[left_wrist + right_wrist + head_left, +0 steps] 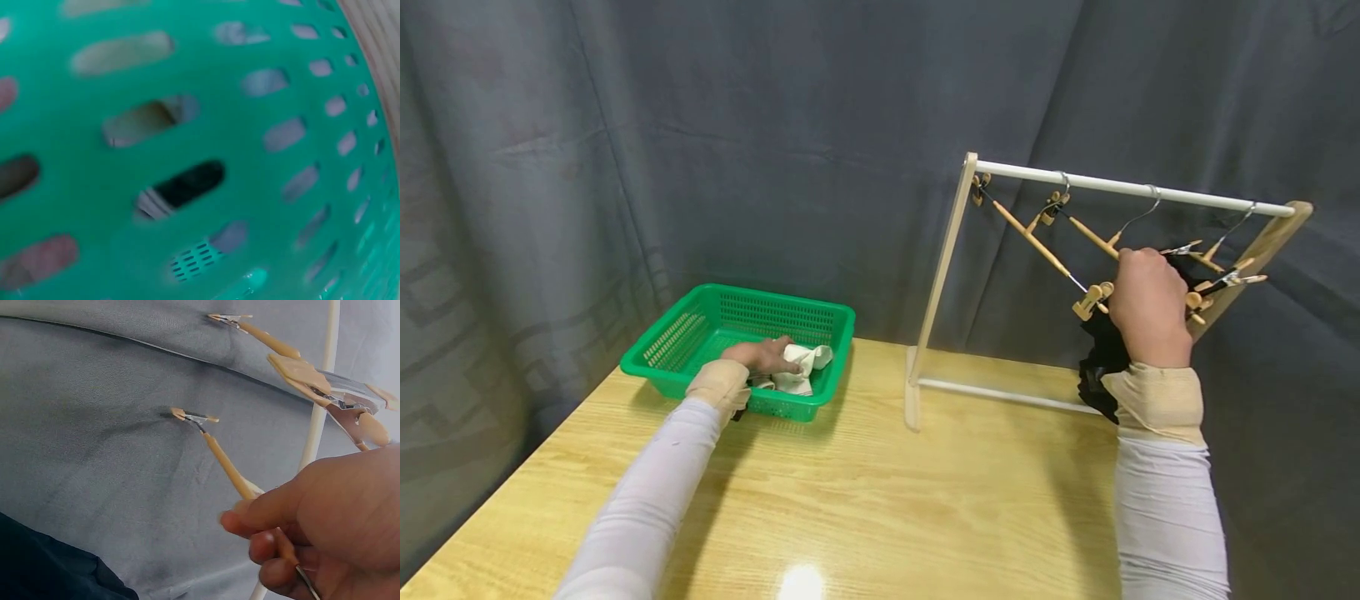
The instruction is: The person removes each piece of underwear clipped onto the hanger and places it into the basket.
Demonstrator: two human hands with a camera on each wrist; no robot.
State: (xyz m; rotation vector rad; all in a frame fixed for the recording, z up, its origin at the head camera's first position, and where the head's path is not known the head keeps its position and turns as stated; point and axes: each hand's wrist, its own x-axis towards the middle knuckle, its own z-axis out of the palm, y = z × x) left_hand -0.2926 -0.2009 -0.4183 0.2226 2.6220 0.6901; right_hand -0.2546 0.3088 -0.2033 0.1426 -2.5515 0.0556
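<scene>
Now my right hand (1150, 304) grips a wooden clip hanger (1093, 237) on the right rack (1015, 169), maybe so it won't swing. My left hand (763, 357), fingers spread, is by white cloth (796, 381) inside the left green basket (778, 313).

Green basket (231, 169), very close, its wall filling nearly all of the left wrist view. Long slots (122, 53) at left and middle, smaller holes (335, 105) toward the right. Through one middle slot I see a black patch (194, 182) beside pale stripes (153, 204); the slot below shows green mesh (195, 261). Pinkish patch (40, 262) lower left, too blurred to name. Wooden surface (382, 53) along the upper right edge.
</scene>
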